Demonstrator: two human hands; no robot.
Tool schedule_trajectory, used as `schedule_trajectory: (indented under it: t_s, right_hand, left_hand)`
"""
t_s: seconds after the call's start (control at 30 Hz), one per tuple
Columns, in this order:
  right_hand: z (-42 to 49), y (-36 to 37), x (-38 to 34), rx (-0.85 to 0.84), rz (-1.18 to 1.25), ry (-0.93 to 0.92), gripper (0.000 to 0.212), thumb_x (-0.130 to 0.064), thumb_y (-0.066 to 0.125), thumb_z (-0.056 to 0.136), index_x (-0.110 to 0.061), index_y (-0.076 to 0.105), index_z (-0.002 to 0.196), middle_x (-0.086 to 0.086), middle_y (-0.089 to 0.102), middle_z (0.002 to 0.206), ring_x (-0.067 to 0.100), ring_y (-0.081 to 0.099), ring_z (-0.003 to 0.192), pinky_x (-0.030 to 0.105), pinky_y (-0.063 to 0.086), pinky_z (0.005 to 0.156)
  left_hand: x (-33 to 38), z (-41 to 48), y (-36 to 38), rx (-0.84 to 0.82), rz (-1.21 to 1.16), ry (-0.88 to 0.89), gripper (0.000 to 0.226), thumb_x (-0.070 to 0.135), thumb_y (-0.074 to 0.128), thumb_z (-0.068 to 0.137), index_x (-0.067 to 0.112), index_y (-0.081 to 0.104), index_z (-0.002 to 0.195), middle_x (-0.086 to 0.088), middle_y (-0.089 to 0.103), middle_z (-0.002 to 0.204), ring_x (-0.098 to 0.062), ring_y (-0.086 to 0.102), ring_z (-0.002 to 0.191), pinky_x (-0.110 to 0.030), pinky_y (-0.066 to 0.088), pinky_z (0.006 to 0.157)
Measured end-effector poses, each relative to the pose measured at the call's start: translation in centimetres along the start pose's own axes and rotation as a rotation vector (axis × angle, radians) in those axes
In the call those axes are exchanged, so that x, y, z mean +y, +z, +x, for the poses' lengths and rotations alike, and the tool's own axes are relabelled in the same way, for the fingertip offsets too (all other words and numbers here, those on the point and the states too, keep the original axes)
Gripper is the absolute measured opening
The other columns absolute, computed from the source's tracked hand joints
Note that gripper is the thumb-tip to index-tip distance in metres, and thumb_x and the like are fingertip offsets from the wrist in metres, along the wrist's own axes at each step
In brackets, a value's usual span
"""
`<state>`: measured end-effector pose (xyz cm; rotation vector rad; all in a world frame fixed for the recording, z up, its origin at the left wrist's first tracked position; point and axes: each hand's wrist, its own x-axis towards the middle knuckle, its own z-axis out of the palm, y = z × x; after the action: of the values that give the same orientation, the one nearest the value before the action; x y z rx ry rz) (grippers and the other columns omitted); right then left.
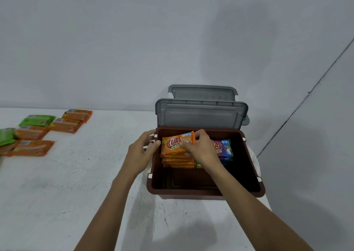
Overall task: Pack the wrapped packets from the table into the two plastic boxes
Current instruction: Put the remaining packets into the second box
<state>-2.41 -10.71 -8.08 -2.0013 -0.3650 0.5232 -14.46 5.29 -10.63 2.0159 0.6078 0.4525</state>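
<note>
on the white speckled table (76, 183) a plastic box with a dark brown rim (191, 192) stands open, and its grey hinged lid (201, 114) is tipped up at the far side. the right hand (199, 147) reaches into this box and pinches the right end of an orange wrapped packet (173, 144), thumb on the printed face and fingers curled over the top edge. the packet is tilted and sits atop a stack of orange packets (178, 161) against the box's far left inner wall. the stack shows only its edges, so the count is unclear. beside it a purple wrapped packet (223, 149) is half covered by the right hand and wrist, and a sliver of a green packet (198, 165) peeks out under the wrist, with the rest hidden. the left hand (142, 149) rests on the box's left rim with loose, fairly straight fingers that hold nothing, and its thumb is close to the packet's left end. whether the thumb touches it is not clear. the near part of the box floor is dark and hard to read. behind the raised lid only the grey lid of a second box (203, 92) shows. its body and contents are hidden. far left on the table, well apart from the boxes, lie loose orange packets (33, 147) and green packets (37, 120). they are blurred and the frame edge cuts some off. a plain grey wall (172, 39) rises behind.
</note>
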Motion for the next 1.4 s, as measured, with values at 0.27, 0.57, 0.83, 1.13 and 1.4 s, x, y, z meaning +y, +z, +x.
schedule_trajectory:
  t_s: [0.27, 0.57, 0.83, 1.13, 1.4]
  right_hand:
    - [-0.8, 0.5, -1.2, 0.102, -0.690, -0.229, 0.063, -0.042, 0.069, 0.088, -0.012, 0.037, 0.133, 0.012, 0.068, 0.104, 0.028, 0.068, 0.092, 0.031, 0.047, 0.065]
    - [-1.7, 0.5, -1.9, 0.175, -1.014, -0.247, 0.059, -0.057, 0.051, 0.094, -0.015, 0.039, 0.133, 0.006, 0.069, 0.100, 0.024, 0.069, 0.087, 0.030, 0.038, 0.058]
    - [-1.4, 3.3, -4.6, 0.257, -0.784, -0.380, 0.035, -0.054, 0.045, 0.096, -0.021, 0.051, 0.108, -0.001, 0.066, 0.092, 0.021, 0.066, 0.084, 0.032, 0.047, 0.065]
    - [-0.2, 15.6, -11.8, 0.153, -0.676, -0.452, 0.038, -0.049, 0.046, 0.098, -0.019, 0.055, 0.120, 0.001, 0.067, 0.102, 0.019, 0.063, 0.093, 0.027, 0.039, 0.069]
    - [2.1, 29.3, -14.7, -0.118, -0.630, -0.492, 0.036, -0.044, 0.051, 0.096, -0.017, 0.057, 0.120, 0.003, 0.063, 0.110, 0.022, 0.059, 0.103, 0.031, 0.045, 0.078]
  left_hand:
    - [-0.5, -0.5, 0.6, -0.008, -0.109, -0.025, 0.041, 0.037, 0.046, 0.098, 0.033, 0.044, 0.139, -0.002, 0.057, 0.133, -0.011, 0.056, 0.112, -0.009, 0.045, 0.074]
    - [-0.5, -0.4, 0.3, -0.051, -0.131, -0.028, 0.039, 0.041, 0.045, 0.097, 0.039, 0.040, 0.136, 0.003, 0.056, 0.133, -0.009, 0.053, 0.113, -0.006, 0.043, 0.073]
    - [-3.7, -0.6, -5.3, -0.180, 0.035, -0.072, 0.050, 0.048, 0.052, 0.093, 0.037, 0.040, 0.140, 0.005, 0.057, 0.133, -0.006, 0.057, 0.102, -0.013, 0.043, 0.075]
    - [-11.3, -0.5, -19.0, -0.050, 0.129, -0.135, 0.036, 0.038, 0.055, 0.095, 0.025, 0.057, 0.128, 0.005, 0.063, 0.120, -0.008, 0.061, 0.098, -0.015, 0.045, 0.073]
    - [-18.8, 1.0, -29.9, 0.162, 0.262, -0.169, 0.027, 0.030, 0.055, 0.096, 0.019, 0.064, 0.119, 0.005, 0.065, 0.114, -0.011, 0.063, 0.100, -0.024, 0.049, 0.083]
